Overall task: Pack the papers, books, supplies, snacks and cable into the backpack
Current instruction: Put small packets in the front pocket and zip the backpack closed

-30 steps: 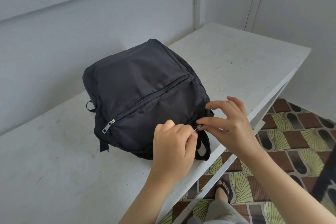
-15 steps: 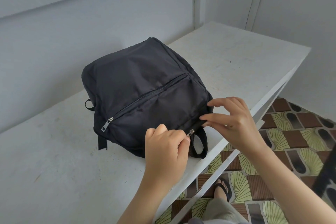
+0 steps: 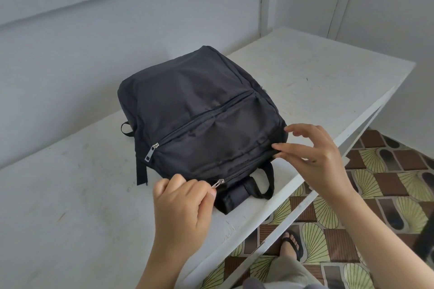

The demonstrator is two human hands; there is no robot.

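A black backpack (image 3: 202, 119) lies flat on the white table (image 3: 317, 77), its top handle toward me. My left hand (image 3: 185, 204) pinches the silver pull of the main zipper (image 3: 217, 183) at the bag's near edge. My right hand (image 3: 314, 150) pinches the fabric at the bag's near right corner with thumb and forefinger, the other fingers spread. The front pocket zipper (image 3: 150, 151) is zipped shut. No papers, books, supplies, snacks or cable are in sight.
The table's near edge runs diagonally under my hands, with patterned floor tiles (image 3: 387, 183) below. My foot in a black sandal (image 3: 292, 245) stands by the table frame. Grey walls close in behind and to the right.
My left hand has drawn the main zipper pull leftward along the bag's near edge, away from my right hand. The right hand stays at the near right corner.
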